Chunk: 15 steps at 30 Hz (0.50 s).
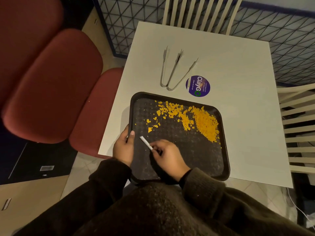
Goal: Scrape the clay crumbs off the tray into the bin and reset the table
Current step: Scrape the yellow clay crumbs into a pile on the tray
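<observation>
A black tray (223, 147) lies on the near part of a white table (238, 68). Orange clay crumbs (202, 121) are heaped at the tray's far right, and scattered flakes (151, 123) trail to its left. My left hand (123, 147) grips the tray's left rim, thumb over the edge. My right hand (167, 156) rests over the tray's near middle and holds a thin white scraper (146, 142), whose tip points up and left, short of the flakes. No bin is in view.
Two metal tongs (172, 70) lie on the table beyond the tray, beside a round purple ClayGo sticker (197, 86). Red cushioned seats (51, 79) stand to the left. Slatted wooden chairs stand at the far side (199, 12) and the right (300, 126).
</observation>
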Available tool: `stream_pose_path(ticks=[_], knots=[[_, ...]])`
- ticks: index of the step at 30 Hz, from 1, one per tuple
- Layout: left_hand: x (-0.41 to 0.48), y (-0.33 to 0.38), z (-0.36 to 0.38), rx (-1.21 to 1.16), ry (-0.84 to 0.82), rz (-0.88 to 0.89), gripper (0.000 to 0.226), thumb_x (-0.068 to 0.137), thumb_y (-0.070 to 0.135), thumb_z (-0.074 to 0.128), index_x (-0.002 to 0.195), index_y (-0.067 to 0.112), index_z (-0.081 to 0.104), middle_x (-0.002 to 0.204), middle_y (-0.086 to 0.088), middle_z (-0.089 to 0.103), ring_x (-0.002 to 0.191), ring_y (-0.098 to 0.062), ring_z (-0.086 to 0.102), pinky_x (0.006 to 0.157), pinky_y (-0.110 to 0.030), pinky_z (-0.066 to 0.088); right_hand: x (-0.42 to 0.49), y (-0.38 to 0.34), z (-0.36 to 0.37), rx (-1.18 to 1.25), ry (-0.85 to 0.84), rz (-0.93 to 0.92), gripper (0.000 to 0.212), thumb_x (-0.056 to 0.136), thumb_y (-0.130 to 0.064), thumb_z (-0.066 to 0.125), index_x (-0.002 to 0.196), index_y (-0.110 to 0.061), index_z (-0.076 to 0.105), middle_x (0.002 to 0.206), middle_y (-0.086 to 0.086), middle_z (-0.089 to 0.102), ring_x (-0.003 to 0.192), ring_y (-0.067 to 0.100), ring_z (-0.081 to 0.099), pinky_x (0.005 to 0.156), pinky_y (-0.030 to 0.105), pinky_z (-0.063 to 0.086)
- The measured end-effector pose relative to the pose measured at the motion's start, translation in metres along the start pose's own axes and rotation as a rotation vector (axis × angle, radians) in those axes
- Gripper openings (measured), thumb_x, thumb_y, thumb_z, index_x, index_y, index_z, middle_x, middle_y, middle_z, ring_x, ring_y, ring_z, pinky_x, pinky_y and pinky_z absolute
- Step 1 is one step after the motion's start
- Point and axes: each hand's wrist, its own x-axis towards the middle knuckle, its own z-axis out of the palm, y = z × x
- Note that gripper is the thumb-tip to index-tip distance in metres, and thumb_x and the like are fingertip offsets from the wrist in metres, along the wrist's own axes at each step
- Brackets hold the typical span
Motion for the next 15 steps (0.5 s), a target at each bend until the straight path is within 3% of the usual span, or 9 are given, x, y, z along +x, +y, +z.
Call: stream_pose_path(ticks=[4, 7, 11, 15], knots=[[-0.002, 0.001, 0.001, 0.007, 0.005, 0.005, 0.034, 0.094, 0.027, 0.044, 0.126, 0.027, 0.055, 0.109, 0.012, 0.061, 0.111, -0.017, 0.057, 0.094, -0.029, 0.041, 0.022, -0.011, 0.009, 0.023, 0.037, -0.022, 0.025, 0.085, -0.006, 0.06, 0.107, -0.009, 0.069, 0.091, 0.01, 0.066, 0.079, 0.018, 0.058, 0.074, 0.028, 0.048], [-0.005, 0.003, 0.001, 0.011, 0.004, -0.001, 0.038, 0.091, 0.035, 0.042, 0.127, 0.033, 0.053, 0.116, 0.009, 0.063, 0.111, -0.016, 0.057, 0.099, -0.034, 0.043, 0.042, -0.013, 0.01, 0.02, 0.12, 0.047, 0.027, 0.086, -0.006, 0.059, 0.112, -0.006, 0.067, 0.096, 0.012, 0.066, 0.087, 0.023, 0.059, 0.082, 0.033, 0.05], [-0.007, 0.008, 0.0, 0.005, -0.012, -0.033, 0.036, 0.095, 0.032, 0.041, 0.13, 0.032, 0.049, 0.11, 0.012, 0.059, 0.109, -0.014, 0.055, 0.098, -0.032, 0.042, 0.05, -0.005, 0.002, 0.019, 0.174, 0.151, 0.028, 0.087, -0.007, 0.058, 0.115, -0.006, 0.065, 0.102, 0.008, 0.065, 0.082, 0.011, 0.052, 0.081, 0.018, 0.044], [-0.007, 0.009, -0.001, -0.01, -0.023, -0.054, 0.037, 0.096, 0.033, 0.039, 0.132, 0.032, 0.047, 0.107, 0.013, 0.057, 0.107, -0.012, 0.054, 0.094, -0.027, 0.04, 0.046, 0.018, -0.012, 0.07, 0.248, 0.312, 0.028, 0.087, -0.006, 0.059, 0.114, -0.005, 0.064, 0.111, 0.009, 0.067, 0.089, 0.015, 0.061, 0.085, 0.02, 0.047]])
